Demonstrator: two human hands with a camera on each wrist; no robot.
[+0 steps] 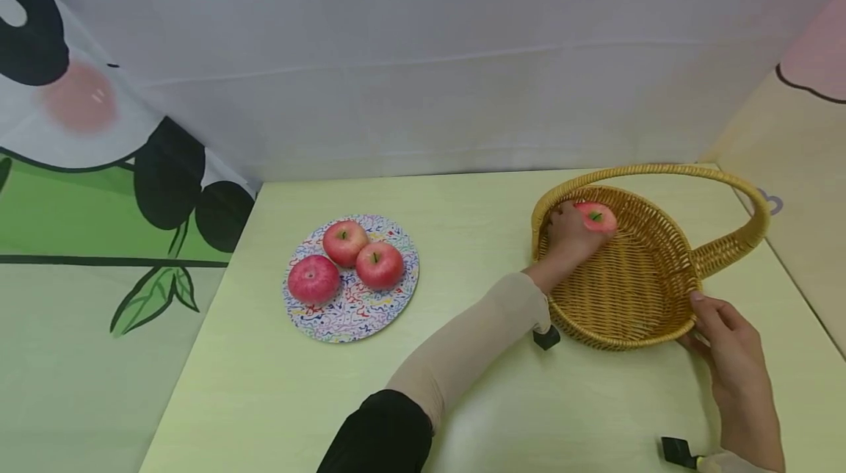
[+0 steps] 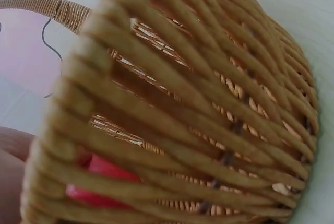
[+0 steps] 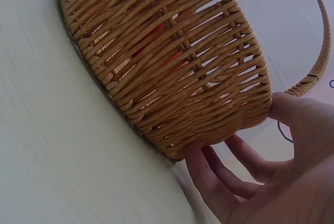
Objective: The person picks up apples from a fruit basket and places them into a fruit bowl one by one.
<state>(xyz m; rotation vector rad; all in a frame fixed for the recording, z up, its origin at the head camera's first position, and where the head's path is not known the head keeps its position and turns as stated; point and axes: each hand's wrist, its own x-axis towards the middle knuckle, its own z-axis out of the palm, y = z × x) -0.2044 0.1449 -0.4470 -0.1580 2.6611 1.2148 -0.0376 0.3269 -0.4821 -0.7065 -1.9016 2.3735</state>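
Note:
A woven wicker basket (image 1: 624,297) with a tall arched handle (image 1: 727,253) stands on the right part of the table. Inside it, near the far left rim, my left hand (image 1: 570,234) holds a red apple (image 1: 597,217). The left wrist view shows a bit of the red apple (image 2: 102,182) through the weave. At the basket's near right side, my right hand (image 1: 734,355) grips the rim, thumb on top and fingers against the outer wall. Three more apples (image 1: 344,243) rest on a round, colourfully patterned plate (image 1: 353,322) left of the basket.
The pale table (image 1: 476,297) meets a white cloth backdrop (image 1: 463,106) behind and a beige panel (image 1: 806,201) at the right. A cartoon-printed cloth (image 1: 79,311) lies beyond the table's left edge. Small black devices (image 1: 546,338) sit at both wrists.

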